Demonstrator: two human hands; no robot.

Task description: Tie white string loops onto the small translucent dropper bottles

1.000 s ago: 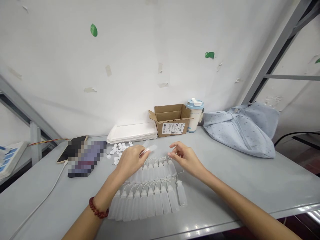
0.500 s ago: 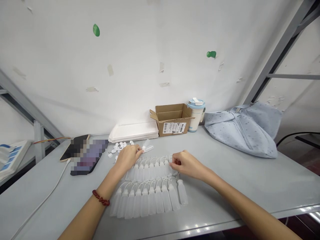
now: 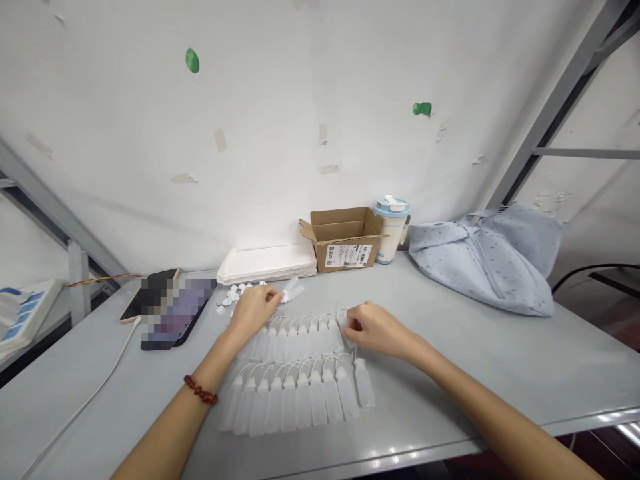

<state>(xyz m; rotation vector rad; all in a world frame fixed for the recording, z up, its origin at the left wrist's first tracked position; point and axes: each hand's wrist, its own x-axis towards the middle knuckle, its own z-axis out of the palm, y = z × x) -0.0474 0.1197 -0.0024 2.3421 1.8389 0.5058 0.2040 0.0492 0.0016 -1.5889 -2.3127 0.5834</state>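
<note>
Two rows of translucent tube-like plastic pieces with white cord loops lie on the grey table, the back row (image 3: 295, 343) partly under my hands, the front row (image 3: 290, 403) nearer me. My left hand (image 3: 257, 309) is closed in a pinch at the white end of a small clear plastic strip (image 3: 294, 289), behind the back row. My right hand (image 3: 374, 328) has its fingers curled together at the right end of that row, over the loop end of the last piece; its fingertips partly hide what they grip. Small white caps (image 3: 231, 295) lie scattered beyond my left hand.
White flat trays or sleeves (image 3: 267, 261) are stacked by the wall, with an open cardboard box (image 3: 347, 243) and a lidded cup (image 3: 391, 230) to their right. A blue cloth bag (image 3: 485, 263) stands further right. Two phones (image 3: 177, 313) and a white cable (image 3: 95, 393) lie left.
My left hand has shifted slightly left and away from me, and the clear strips at its fingertips have moved with it. My right hand has barely moved.
</note>
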